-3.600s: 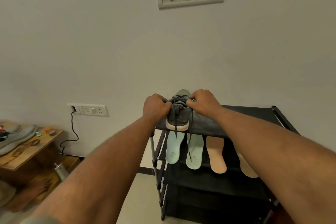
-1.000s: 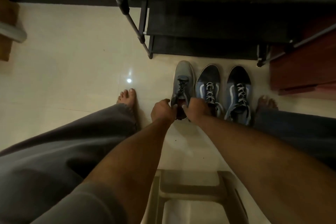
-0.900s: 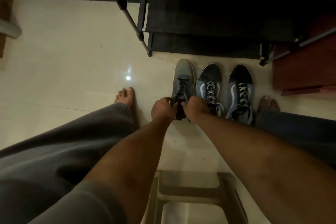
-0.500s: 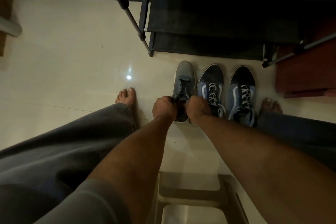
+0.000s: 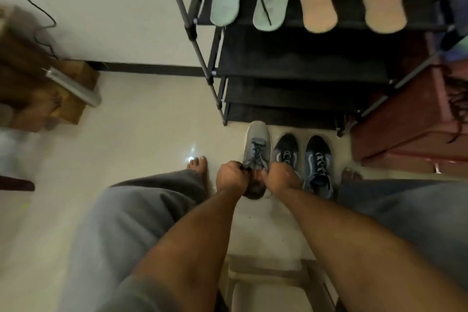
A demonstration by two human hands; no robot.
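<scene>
floor (image 5: 141,139): pale glossy tile | wooden stand (image 5: 38,78) far left of fingers | left hand (image 5: 231,176), right hand (image 5: 279,176): fingers curled on grey shoe (image 5: 257,144), which stands on floor between them, toe beyond | black rack (image 5: 291,58) beyond | blue shoes (image 5: 286,149) just right, markings unreadable | red box (image 5: 405,124) far right

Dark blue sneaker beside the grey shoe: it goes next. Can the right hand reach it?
Probably yes: the right hand grips the grey shoe beside the blue sneaker, nothing between; it must let go first.
</scene>
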